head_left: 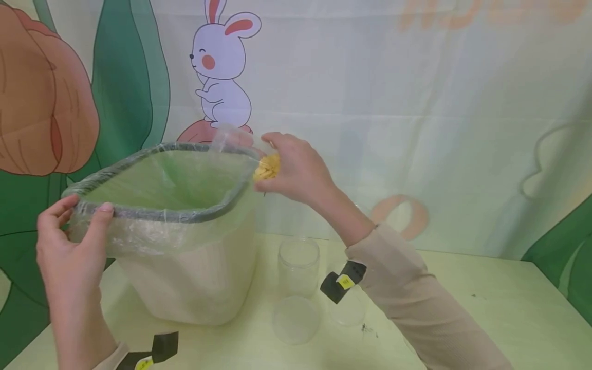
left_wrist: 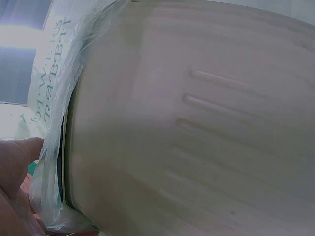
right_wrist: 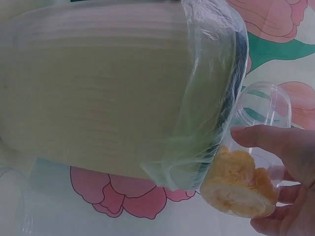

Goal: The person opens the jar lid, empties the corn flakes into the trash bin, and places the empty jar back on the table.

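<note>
A beige trash bin (head_left: 185,282) stands upright on the left of the table, a thin clear bag (head_left: 152,236) folded over its dark rim (head_left: 185,215). My left hand (head_left: 74,246) pinches the bagged rim at the near left corner, thumb outside and fingertips over the edge. At the far right corner, my right hand (head_left: 300,167) grips a clear plastic jar (right_wrist: 263,101). Crumpled yellow stuff (right_wrist: 241,182) sits at the bottom end of this jar. The jar is tipped, with its mouth toward the bin opening and its side close against the rim.
Right of the bin stands another clear jar (head_left: 298,272). Two clear round lids, one nearer the bin (head_left: 296,319) and one farther right (head_left: 347,312), lie in front. Dark crumbs (head_left: 365,328) are scattered on the table (head_left: 490,313). A printed cloth (head_left: 347,77) hangs behind.
</note>
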A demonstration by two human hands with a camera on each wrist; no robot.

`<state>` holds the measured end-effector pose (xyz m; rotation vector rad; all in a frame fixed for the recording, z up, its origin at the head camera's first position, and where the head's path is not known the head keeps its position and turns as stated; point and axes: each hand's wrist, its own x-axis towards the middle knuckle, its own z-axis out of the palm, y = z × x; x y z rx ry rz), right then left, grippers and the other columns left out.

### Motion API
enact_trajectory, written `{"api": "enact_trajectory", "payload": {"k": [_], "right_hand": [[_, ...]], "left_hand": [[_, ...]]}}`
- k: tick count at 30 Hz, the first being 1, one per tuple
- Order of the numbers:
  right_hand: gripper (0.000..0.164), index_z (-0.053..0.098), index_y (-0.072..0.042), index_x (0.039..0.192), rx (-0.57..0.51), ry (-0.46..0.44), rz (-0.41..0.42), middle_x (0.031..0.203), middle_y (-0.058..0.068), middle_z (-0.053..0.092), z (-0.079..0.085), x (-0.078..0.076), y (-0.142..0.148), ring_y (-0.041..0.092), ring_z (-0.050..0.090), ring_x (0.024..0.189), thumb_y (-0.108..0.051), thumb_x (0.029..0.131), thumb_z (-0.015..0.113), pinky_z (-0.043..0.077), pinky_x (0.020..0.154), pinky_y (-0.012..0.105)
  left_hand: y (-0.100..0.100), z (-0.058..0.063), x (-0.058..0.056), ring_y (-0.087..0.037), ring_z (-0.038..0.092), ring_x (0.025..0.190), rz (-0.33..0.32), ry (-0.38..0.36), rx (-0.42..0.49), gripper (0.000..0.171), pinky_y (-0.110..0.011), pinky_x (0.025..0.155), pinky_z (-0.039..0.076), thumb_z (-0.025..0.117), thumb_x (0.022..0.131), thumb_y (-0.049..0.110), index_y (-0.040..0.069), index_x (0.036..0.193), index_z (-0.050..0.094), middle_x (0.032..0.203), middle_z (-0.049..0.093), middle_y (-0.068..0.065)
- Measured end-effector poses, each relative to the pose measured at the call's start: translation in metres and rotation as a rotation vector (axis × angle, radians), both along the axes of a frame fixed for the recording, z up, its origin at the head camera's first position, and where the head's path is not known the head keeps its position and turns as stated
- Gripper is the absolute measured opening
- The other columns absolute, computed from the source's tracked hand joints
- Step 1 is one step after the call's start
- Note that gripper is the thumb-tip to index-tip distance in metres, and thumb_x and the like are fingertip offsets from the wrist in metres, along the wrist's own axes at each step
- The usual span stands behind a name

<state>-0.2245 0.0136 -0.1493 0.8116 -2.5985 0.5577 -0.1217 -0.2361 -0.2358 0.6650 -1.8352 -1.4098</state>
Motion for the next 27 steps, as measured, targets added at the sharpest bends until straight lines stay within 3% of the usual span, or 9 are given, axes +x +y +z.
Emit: {"api": "enact_trajectory", "payload": {"k": [9,20,27], "right_hand": [[0.076,0.04,-0.014,0.136,0.073,0.008,-0.045,0.108,0.003,0.054,0.007,-0.001,-0.005,0.017,0.049,0.079,-0.03,0.07,0.075,0.043,0.062,0.028],[0.074,0.04,-0.015,0.136,0.137,0.025,-0.066,0.122,0.004,0.051,0.012,-0.002,-0.011,0.016,0.048,0.088,-0.029,0.072,0.074,0.045,0.062,0.027],[0.074,0.037,-0.015,0.137,0.232,0.064,-0.101,0.118,0.003,0.052,0.014,-0.002,-0.018,0.019,0.049,0.098,-0.031,0.074,0.073,0.046,0.06,0.026]], "left_hand": [[0.002,0.001,0.0,-0.02,0.019,0.131,-0.002,-0.001,0.002,0.054,-0.044,0.106,0.02,0.054,0.088,0.041,0.033,0.136,0.033,0.147,0.023,0.003],[0.004,0.001,0.0,-0.019,0.017,0.132,-0.003,-0.007,0.016,0.054,-0.044,0.107,0.019,0.053,0.088,0.042,0.033,0.136,0.032,0.147,0.022,0.003],[0.002,0.002,0.0,-0.019,0.018,0.131,0.005,0.017,0.018,0.052,-0.042,0.107,0.017,0.054,0.087,0.04,0.033,0.135,0.034,0.146,0.024,0.001]]}}
